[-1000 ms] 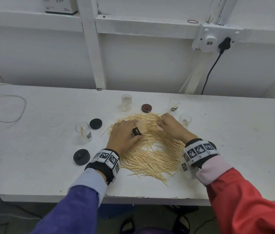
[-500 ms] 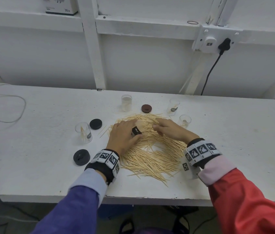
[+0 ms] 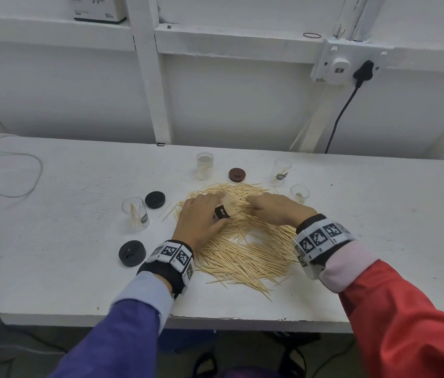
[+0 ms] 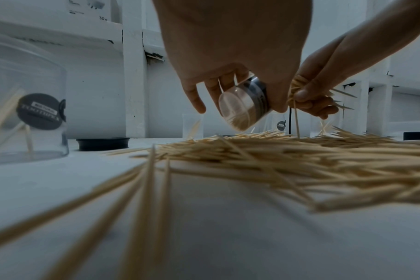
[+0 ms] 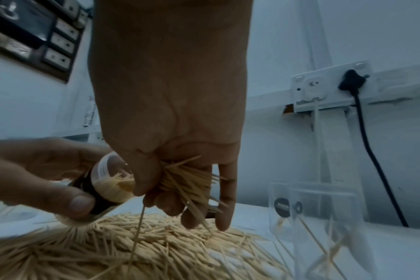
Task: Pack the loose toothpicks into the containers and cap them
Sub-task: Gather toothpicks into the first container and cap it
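Observation:
A big heap of loose toothpicks lies on the white table. My left hand grips a clear container with a black label, tilted on its side above the heap; the container is nearly full of toothpicks. My right hand pinches a bunch of toothpicks right at the container's mouth. One stray pick hangs down from the bunch. In the left wrist view the container shows its clear base, with my right hand and its bunch just behind.
Other clear containers stand around the heap: one at the left, one at the back, two at the right. Black caps lie at the left, a brown cap at the back. Cables trail at the far left.
My right hand has lifted off the heap with a bunch of toothpicks and moved left to the mouth of the container. My left hand has tilted the container slightly toward it.

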Demonstrator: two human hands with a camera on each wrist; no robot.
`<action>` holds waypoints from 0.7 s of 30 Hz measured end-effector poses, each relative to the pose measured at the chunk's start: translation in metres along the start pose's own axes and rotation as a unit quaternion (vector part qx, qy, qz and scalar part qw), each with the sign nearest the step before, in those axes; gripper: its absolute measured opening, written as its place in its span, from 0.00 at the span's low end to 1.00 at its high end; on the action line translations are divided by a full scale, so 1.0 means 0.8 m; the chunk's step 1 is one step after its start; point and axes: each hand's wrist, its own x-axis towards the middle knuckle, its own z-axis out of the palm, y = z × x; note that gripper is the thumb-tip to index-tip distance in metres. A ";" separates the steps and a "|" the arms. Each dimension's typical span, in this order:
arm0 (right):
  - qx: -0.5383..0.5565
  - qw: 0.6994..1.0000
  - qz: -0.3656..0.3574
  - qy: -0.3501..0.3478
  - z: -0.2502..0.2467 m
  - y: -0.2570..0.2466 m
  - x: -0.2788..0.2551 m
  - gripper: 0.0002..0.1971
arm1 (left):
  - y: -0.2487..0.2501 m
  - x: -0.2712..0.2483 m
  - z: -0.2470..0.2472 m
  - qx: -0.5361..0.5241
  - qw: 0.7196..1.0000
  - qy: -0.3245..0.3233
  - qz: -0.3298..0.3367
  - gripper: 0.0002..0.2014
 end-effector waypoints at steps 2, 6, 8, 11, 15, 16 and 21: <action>-0.051 0.999 -0.007 -0.002 -0.003 -0.005 0.001 0.11 | 0.000 0.000 0.000 0.001 1.000 -0.003 0.001 0.32; -0.152 0.988 -0.030 0.008 -0.008 -0.020 0.005 0.11 | -0.001 0.000 0.001 0.006 1.000 -0.017 0.016 0.33; -0.207 0.978 -0.037 0.008 -0.009 -0.027 0.008 0.11 | -0.001 0.000 0.001 0.005 0.999 -0.026 0.025 0.34; -0.245 0.968 -0.050 0.009 -0.013 -0.032 0.013 0.12 | -0.001 -0.001 0.002 0.006 0.999 -0.033 0.026 0.34; -0.249 0.967 -0.051 0.016 -0.023 -0.037 0.016 0.14 | -0.002 -0.001 0.002 0.008 0.999 -0.032 0.016 0.33; -0.258 0.965 -0.051 0.025 -0.025 -0.038 0.016 0.14 | -0.001 -0.001 0.001 0.013 0.999 -0.033 0.014 0.33; -0.258 0.964 -0.057 0.040 -0.025 -0.045 0.021 0.12 | 0.001 0.000 -0.002 0.015 0.999 -0.031 0.000 0.32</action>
